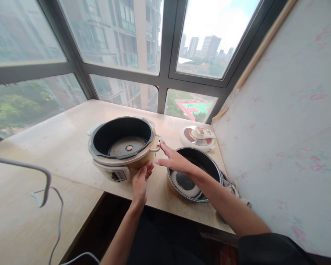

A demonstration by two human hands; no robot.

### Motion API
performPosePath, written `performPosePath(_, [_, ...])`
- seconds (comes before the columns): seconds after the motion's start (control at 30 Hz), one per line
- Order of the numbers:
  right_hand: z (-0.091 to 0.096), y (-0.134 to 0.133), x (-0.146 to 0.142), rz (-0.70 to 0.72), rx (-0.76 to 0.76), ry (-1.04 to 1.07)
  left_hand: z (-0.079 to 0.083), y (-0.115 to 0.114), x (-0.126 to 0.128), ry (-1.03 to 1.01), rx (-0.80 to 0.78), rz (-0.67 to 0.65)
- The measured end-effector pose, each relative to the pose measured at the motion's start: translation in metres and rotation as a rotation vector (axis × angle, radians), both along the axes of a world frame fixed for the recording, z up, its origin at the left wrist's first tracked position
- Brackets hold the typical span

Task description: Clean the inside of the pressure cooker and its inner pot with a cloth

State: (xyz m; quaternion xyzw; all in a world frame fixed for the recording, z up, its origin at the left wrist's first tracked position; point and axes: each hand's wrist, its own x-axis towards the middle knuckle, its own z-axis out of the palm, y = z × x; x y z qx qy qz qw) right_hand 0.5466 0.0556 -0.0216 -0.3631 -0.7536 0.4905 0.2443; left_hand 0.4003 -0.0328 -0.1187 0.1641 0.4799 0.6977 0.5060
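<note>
An electric pressure cooker (139,162) without its lid stands on the wooden counter, its dark inside and round metal heating plate (118,147) showing. My left hand (141,180) is closed against the cooker's lower front side, thumb up and fingers bent along the body. My right hand (173,157) is open, thumb and fingers apart, with a fingertip at the cooker's right side handle. Under my right forearm sits a round black inner pot (186,182) with a pale, worn-looking bottom. Behind that pot lies the white and brown cooker lid (198,137).
A grey-white cable (41,170) runs over the left part of the wooden counter (57,154). Crumpled cloth (231,187) lies between the pot and the flowered wall (287,121). Window frames (124,70) border the back. The counter's front edge drops to a dark gap.
</note>
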Motion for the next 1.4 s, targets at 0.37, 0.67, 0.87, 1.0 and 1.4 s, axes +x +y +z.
performPosePath(0.37, [0.001, -0.032, 0.056, -0.271, -0.056, 0.217, 0.008, -0.016, 0.033, 0.253, 0.023, -0.280])
performPosePath(0.67, [-0.049, -0.069, 0.191, -0.924, 0.310, -0.119, 0.018, -0.011, 0.074, 0.361, 0.084, -0.302])
performPosePath(0.87, [-0.110, -0.098, 0.225, -0.638, 0.409, -0.594, 0.019, -0.010, 0.070, 0.341, 0.104, -0.202])
performPosePath(1.0, [-0.125, -0.105, 0.224, -0.648, 0.382, -0.771, 0.015, -0.011, 0.068, 0.342, 0.104, -0.155])
performPosePath(1.4, [-0.115, -0.122, 0.207, -0.745, 0.355, -0.885, 0.012, -0.013, 0.064, 0.422, 0.162, -0.204])
